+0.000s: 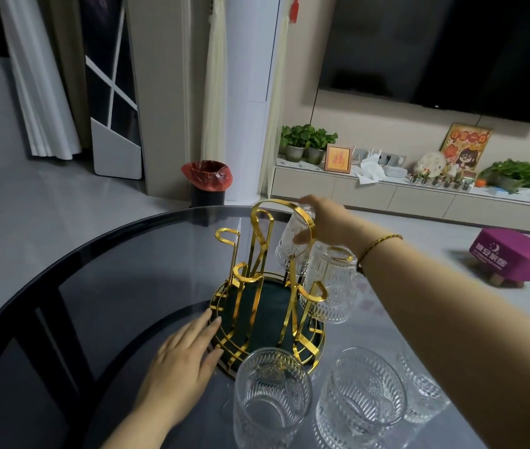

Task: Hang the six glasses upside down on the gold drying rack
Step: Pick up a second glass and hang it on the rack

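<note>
The gold drying rack (259,254) with a dark green round base stands on the glass table. My right hand (325,222) grips an upside-down ribbed glass (293,246) at the rack's far right side, over a gold arm. A second glass (330,285) hangs upside down on a near right arm. My left hand (182,358) lies flat on the table, fingers touching the rack's base rim. Three upright ribbed glasses stand in front: one (271,396) at the centre, one (362,393) to its right, one (424,390) partly hidden behind my right forearm.
The round dark glass table (95,286) curves away on the left and far side. Beyond it on the floor stand a bin with a red bag (207,181), a purple stool (513,257) and a low TV cabinet (403,192) with plants.
</note>
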A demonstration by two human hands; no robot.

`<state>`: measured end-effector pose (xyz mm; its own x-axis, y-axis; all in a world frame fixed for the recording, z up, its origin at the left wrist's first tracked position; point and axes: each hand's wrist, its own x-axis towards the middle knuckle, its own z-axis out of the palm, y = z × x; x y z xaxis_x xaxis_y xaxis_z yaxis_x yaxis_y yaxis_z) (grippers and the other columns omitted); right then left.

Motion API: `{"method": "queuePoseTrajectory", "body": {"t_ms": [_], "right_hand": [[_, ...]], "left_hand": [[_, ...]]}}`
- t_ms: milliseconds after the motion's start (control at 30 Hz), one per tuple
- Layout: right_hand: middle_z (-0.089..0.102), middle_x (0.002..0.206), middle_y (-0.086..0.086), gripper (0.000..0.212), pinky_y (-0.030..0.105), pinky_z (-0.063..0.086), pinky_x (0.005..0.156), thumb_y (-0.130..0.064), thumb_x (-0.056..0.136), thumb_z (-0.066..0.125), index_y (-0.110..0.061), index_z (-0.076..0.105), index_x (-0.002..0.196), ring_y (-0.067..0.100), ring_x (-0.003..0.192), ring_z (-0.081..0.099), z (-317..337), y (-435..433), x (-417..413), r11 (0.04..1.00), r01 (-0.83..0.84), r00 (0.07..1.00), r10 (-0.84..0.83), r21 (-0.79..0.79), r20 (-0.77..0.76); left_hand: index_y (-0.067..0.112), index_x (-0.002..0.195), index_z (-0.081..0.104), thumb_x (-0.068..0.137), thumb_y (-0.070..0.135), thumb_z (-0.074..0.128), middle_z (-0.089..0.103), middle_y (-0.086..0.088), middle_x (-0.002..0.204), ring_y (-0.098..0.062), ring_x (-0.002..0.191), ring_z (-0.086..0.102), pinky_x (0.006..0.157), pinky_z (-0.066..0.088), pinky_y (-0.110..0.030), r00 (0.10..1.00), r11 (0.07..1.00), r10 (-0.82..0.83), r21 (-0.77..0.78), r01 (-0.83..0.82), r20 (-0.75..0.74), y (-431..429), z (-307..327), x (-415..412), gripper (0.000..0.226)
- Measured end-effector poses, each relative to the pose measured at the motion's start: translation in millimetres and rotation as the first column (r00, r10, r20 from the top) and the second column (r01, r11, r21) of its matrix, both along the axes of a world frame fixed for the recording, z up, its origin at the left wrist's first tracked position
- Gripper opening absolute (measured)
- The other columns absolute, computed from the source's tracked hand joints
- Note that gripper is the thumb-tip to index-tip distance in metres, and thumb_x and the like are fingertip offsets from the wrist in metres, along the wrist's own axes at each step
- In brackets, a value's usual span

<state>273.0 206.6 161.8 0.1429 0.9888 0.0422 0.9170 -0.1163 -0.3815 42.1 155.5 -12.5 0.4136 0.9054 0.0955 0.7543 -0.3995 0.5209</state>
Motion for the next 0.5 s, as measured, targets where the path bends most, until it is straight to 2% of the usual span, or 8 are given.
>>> {"method": "queuePoseTrajectory", "body": {"t_ms": [333,500], "right_hand": [[0.043,0.134,0.015,0.07,0.04,0.031,0.102,-0.02,0.068,0.069,-0.01,0.035,0.128,0.032,0.122,0.036,-4.8,4.7,-2.0,0.998,-0.027,0.997,0.03,-0.051,0.069],[0.039,0.137,0.015,0.072,0.045,0.033,0.104,-0.022,0.07,0.068,-0.014,0.03,0.131,0.034,0.124,0.035,-5.6,5.1,2.2,0.999,0.014,1.0,-0.014,-0.031,0.004]], "left_hand": [[0.034,0.142,0.007,0.095,0.042,0.026,-0.014,0.026,0.135,-0.006,0.142,0.003,0.117,0.011,-0.03,1.0,0.999,0.004,-0.032,-0.005,-0.02,1.5,3.7,0.0,0.051],[0.034,0.142,0.008,0.095,0.042,0.028,-0.015,0.025,0.137,-0.005,0.142,0.003,0.117,0.01,-0.029,1.0,1.0,0.002,-0.026,-0.002,-0.016,1.6,2.2,0.4,0.051]]}}
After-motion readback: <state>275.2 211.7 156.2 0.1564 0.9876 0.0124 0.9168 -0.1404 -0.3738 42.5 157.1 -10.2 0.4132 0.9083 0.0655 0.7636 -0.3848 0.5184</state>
